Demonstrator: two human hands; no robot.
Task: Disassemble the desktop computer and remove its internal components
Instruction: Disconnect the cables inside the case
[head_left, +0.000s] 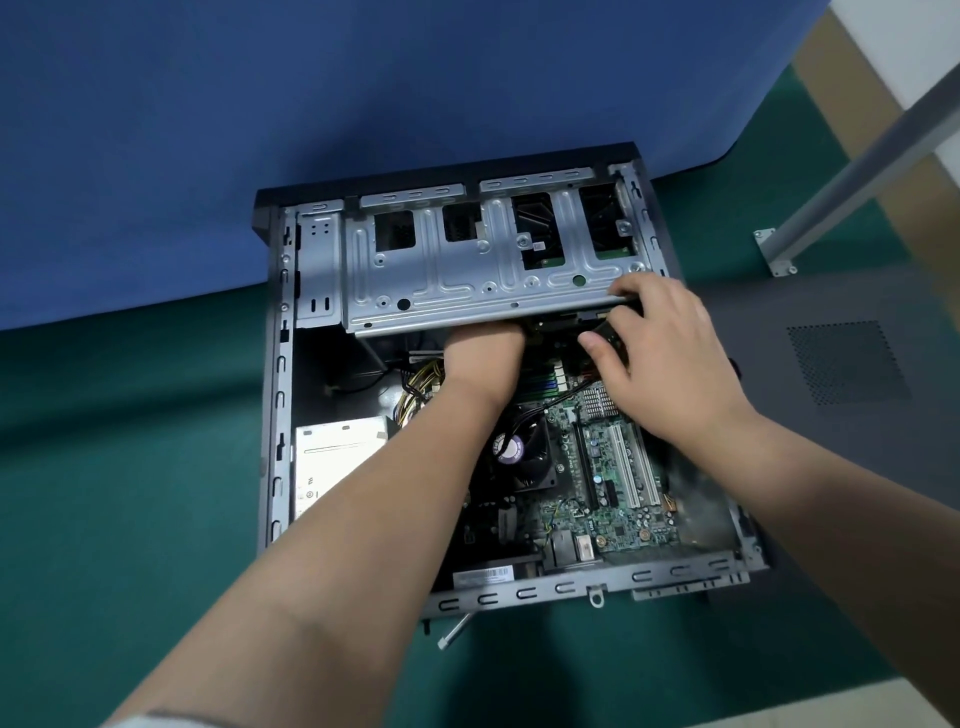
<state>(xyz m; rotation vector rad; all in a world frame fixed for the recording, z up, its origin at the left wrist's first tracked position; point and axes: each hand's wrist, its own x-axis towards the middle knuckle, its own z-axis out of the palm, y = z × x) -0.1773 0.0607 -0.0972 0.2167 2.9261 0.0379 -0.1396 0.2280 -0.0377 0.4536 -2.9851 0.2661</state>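
Note:
An open desktop computer case (275, 415) lies flat on a green mat. A silver drive cage (467, 280) spans its far half. Below it sit the green motherboard (613, 493), a black CPU fan (524, 447), and a silver power supply (332, 457) with yellow and black cables (421, 384). My left hand (483, 348) reaches under the cage's front edge, and its fingers are hidden. My right hand (660, 353) has its fingers curled over the cage's right front edge and its thumb on a dark part (613, 335) beneath.
The removed dark side panel (841, 364) with a mesh vent lies right of the case. A blue cloth (260, 130) hangs behind. A grey metal leg (852, 171) with a bolted foot stands at far right. A small white part (452, 631) lies by the case's near edge.

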